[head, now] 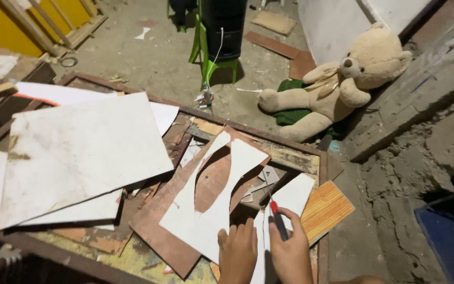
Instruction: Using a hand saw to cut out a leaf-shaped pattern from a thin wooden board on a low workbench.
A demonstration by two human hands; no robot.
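The head camera looks down at a messy table (pixel 311 152) with a rusty metal rim. Near the bottom, the left hand (pixel 237 252) lies flat with its fingers spread open. It holds nothing and presses down on a white cut-out sheet (pixel 208 210). This sheet has a curvy shape and a long hole in the middle. It lies on a brown board (pixel 153 221).

The right hand (pixel 289 247) is just beside the left hand. It is closed around a screwdriver (pixel 276 215) with a red and black handle. The thin metal tip points up and away, toward a narrow white strip (pixel 285 202). The tip looks like it touches the strip, but it is too thin to be sure.

An orange striped wood piece (pixel 326 208) lies to the right of the strip. A big white panel (pixel 80 152) lies on the left part of the table, over more white sheets.

On the dirty floor (pixel 148 58) behind the table, a tan teddy bear (pixel 337 84) leans on a wall. A green chair (pixel 211 47) stands near it.
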